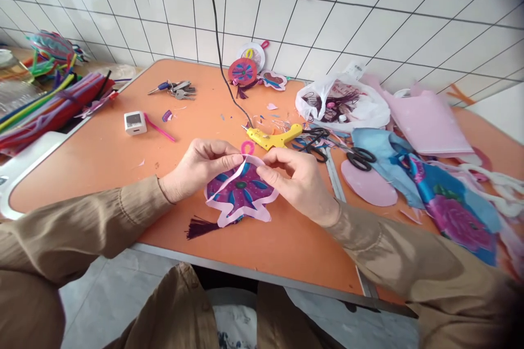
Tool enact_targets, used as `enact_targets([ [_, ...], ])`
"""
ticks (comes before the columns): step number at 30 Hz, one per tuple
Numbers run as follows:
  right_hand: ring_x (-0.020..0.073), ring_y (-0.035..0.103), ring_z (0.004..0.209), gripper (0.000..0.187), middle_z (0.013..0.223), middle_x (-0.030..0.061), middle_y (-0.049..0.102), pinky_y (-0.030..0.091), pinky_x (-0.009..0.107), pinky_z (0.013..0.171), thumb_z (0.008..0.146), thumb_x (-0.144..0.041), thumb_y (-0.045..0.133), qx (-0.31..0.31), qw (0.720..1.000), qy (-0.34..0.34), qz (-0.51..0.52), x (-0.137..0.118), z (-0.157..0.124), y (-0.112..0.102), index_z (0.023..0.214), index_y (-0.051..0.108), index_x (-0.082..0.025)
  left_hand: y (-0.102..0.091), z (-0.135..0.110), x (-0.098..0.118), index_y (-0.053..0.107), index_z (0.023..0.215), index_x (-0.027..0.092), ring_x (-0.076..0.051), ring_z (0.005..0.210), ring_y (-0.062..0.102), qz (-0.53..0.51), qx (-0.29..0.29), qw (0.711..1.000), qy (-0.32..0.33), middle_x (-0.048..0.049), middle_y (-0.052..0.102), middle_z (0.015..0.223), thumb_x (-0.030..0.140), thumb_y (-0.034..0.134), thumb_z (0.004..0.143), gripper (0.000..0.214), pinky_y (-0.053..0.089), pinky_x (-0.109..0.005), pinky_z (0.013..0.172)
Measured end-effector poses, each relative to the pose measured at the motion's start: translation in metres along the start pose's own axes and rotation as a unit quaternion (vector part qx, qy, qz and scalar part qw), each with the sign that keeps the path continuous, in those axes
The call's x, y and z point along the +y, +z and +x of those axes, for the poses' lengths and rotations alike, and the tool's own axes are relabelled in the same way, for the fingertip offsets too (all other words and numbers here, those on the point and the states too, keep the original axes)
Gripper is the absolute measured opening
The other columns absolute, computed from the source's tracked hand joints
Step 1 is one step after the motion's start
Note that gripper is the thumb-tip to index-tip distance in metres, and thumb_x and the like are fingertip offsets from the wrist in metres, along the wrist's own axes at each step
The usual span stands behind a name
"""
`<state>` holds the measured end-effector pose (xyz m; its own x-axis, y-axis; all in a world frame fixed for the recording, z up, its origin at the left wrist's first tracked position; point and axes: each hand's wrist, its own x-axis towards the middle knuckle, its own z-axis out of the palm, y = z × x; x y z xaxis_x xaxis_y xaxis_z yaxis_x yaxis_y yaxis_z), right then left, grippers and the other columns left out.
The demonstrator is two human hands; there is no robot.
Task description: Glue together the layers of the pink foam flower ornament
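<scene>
A purple flower-patterned ornament [239, 193] with a wavy pale pink border lies on the orange table [102, 147], a dark purple tassel [198, 227] trailing from its lower left. My left hand [196, 169] pinches its upper left edge. My right hand [297, 180] pinches the upper right edge. Between the two hands runs a thin white strip [235, 174] across the ornament. A pink pipe-cleaner loop [247, 146] sticks up at the top.
A yellow glue gun [274, 137] with a black cord lies just behind my hands, black scissors [327, 148] to its right. Blue flowered fabric [450, 202], pink sheets [426, 120] and a plastic bag [339, 101] crowd the right. Pipe cleaners [49, 103], keys [176, 89] and a small white box [135, 122] lie left.
</scene>
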<state>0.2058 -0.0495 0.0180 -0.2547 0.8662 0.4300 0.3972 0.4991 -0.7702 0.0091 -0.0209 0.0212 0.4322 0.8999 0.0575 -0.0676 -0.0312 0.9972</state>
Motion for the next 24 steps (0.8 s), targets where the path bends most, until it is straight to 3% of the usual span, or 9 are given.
enact_targets([
  [5,0.0098,0.051,0.056,0.024,0.06,-0.0019,0.056,0.042,0.024,0.052,0.083,-0.032,0.063,-0.005,1.0,0.019,0.013,-0.003,0.002,-0.003,0.066,0.057,-0.016,-0.002,-0.003,0.001,0.072,0.069,0.013,-0.007,0.049,0.054,-0.027,-0.003,1.0,-0.011,-0.0004,0.066,0.059,0.037,0.078,0.075,0.025,0.044,-0.016,0.047],
  [9,0.0116,0.055,0.06,0.024,0.064,-0.0003,0.06,0.046,0.027,0.057,0.085,-0.034,0.062,-0.024,0.999,0.023,0.021,-0.004,0.002,-0.004,0.07,0.06,-0.016,-0.002,-0.004,0.002,0.072,0.069,0.013,-0.006,0.047,0.052,-0.035,-0.002,0.999,-0.016,0.0003,0.065,0.058,0.035,0.078,0.074,0.023,0.043,-0.016,0.045],
  [14,0.0189,0.065,0.086,0.017,0.091,0.0058,0.069,0.055,0.036,0.076,0.085,-0.028,0.065,0.019,0.994,-0.098,-0.031,-0.008,0.002,-0.006,0.098,0.062,-0.019,0.001,-0.004,0.007,0.071,0.068,0.012,-0.006,0.046,0.051,-0.001,0.021,1.0,-0.015,-0.0002,0.064,0.056,0.04,0.08,0.071,0.03,0.042,-0.016,0.042],
  [17,0.0199,0.066,0.087,0.008,0.088,0.0048,0.069,0.055,0.038,0.078,0.085,-0.02,0.064,0.054,0.982,-0.159,-0.088,-0.011,0.003,-0.006,0.093,0.061,-0.022,0.004,-0.006,0.008,0.071,0.07,0.011,-0.007,0.046,0.052,0.035,0.013,0.999,-0.013,-0.0013,0.065,0.057,0.044,0.077,0.074,0.033,0.043,-0.016,0.043],
  [24,0.019,0.066,0.083,0.012,0.081,0.0037,0.067,0.057,0.037,0.074,0.085,-0.01,0.06,0.078,0.971,-0.192,-0.123,-0.01,0.007,-0.007,0.088,0.06,-0.021,0.01,-0.006,0.009,0.072,0.072,0.011,-0.009,0.051,0.053,0.08,0.015,0.997,-0.014,-0.0031,0.065,0.06,0.046,0.073,0.077,0.035,0.045,-0.019,0.047],
])
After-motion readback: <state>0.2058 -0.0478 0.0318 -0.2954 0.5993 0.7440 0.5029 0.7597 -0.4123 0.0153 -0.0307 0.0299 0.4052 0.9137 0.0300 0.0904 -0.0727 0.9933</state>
